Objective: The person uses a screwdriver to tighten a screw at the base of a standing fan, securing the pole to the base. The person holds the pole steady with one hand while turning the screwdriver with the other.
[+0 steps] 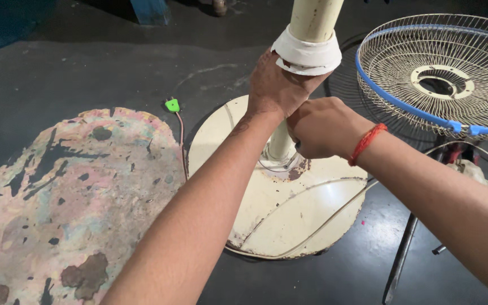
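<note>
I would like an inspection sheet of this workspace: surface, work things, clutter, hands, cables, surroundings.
Surface: dark floor with a worn, multicoloured paint patch.
Work things: cream pedestal fan pole with white collar, on a round, rusty cream base.
Clutter: wire fan guard with blue rim; dark metal rod.
Hands: left hand grips the pole under the collar; right hand, red thread on the wrist, closed at the pole.
Cables: thin cord with green plug; pale cable across the base.
Surroundings: blue object, partly seen.
</note>
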